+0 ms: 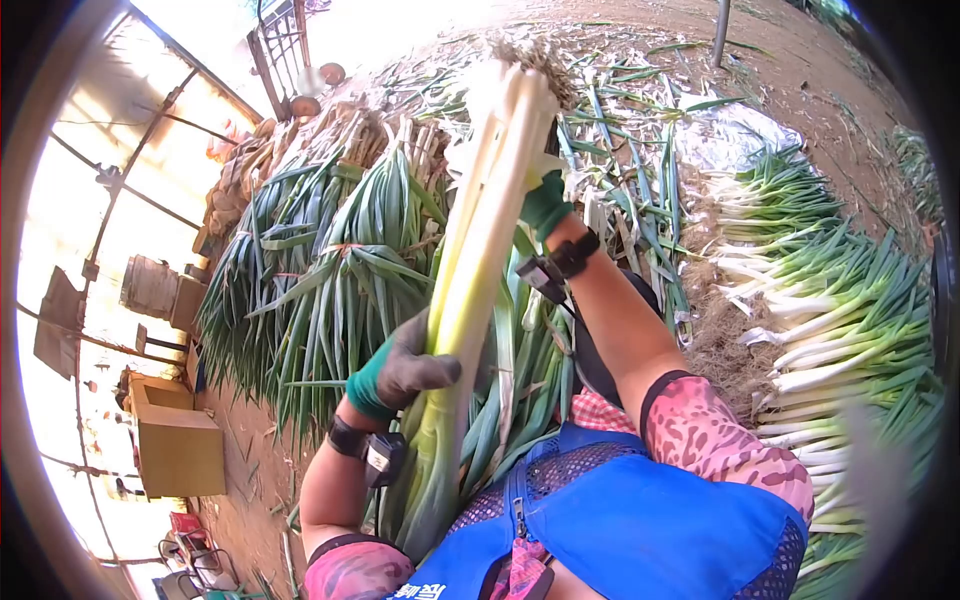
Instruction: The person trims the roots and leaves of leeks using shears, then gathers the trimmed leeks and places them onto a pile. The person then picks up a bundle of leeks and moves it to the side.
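A bundle of long green onions (487, 225) rises in front of my chest, with its white stalks and brown roots pointing up and away and its green leaves down against me. My left hand (412, 368), in a grey and green glove, is closed around the lower stalks, its thumb across the front. Up near the root end, my right hand (546, 203) is against the far right side of the bundle. Only its green cuff and a bit of dark glove show; the fingers are hidden behind the stalks.
Tied bundles of green onions (345, 250) are heaped at the left. A long row of white-stalked onions (815, 350) lies on the right, beside a strip of cut roots (725, 340). Loose leaves litter the ground ahead. A yellow box (180, 450) stands far left, near a metal-framed wall.
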Demonstrator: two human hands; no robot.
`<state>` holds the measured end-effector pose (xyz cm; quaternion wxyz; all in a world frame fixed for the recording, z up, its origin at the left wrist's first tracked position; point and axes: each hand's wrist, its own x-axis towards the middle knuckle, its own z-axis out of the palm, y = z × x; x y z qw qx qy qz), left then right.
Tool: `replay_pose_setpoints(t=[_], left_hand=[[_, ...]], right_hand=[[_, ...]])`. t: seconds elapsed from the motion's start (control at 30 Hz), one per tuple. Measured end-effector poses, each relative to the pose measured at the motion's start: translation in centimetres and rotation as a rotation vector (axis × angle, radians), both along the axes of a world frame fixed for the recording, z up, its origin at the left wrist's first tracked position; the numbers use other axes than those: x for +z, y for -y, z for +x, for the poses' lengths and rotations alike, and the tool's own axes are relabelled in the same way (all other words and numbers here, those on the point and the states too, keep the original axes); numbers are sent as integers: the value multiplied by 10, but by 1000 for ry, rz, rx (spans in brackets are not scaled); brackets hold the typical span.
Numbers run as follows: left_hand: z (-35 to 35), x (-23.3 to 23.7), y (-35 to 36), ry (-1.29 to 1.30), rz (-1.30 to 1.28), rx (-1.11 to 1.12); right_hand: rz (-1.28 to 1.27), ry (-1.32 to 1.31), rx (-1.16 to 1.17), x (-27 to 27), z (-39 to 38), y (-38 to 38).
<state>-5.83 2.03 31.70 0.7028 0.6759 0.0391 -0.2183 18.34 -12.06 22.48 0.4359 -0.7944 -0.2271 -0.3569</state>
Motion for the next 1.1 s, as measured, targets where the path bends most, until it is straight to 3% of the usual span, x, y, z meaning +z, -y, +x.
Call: replay_pose_setpoints(t=[0.17, 0.3, 0.37, 0.43, 0.47, 0.57, 0.6, 0.7, 0.77, 0.8, 0.87, 0.9, 0.93, 0.97, 1.03, 1.1], left_hand=[[-4, -3, 13, -21, -39, -89], [-7, -1, 10, -19, -15, -49], [-12, 2, 7, -17, -20, 76], [-15, -1, 1, -17, 40, 62], [-15, -2, 2, -32, 59, 43], [-15, -6, 4, -15, 66, 32], [-14, -6, 4, -4, 72, 34], [-14, -6, 3, 27, 66, 30], [-15, -6, 0, -3, 54, 10], [-19, -6, -3, -39, 49, -4], [-50, -10, -17, -107, 3, 37], [-72, -11, -24, -154, -10, 22], [-81, -14, -30, -170, -54, -8], [-94, -18, -30, -213, -117, -25], [-83, -20, -25, -282, 21, 30], [-63, -21, -18, -245, 58, 59]], right_hand=[[-76, -113, 259, -3, 31, 24], [-283, -111, 235, 3, 55, 42], [-393, -122, 219, 10, 74, 56], [-297, -141, 310, 7, 95, 74], [-3, -152, 510, 4, 111, 81], [-575, 32, 119, 18, 122, 98], [-596, 145, 89, 17, 128, 101], [-470, 139, 226, 13, 155, 98], [-565, 103, 116, 9, 164, 103], [-830, 170, -160, 24, 150, 110], [-547, -337, -421, 22, 208, 185], [-610, -330, -479, 45, 190, 232], [-349, -424, -437, 64, 175, 259], [-404, -541, -682, 45, 216, 308], [-454, -509, -668, 37, 228, 337], [-381, -360, -505, 34, 195, 314]])
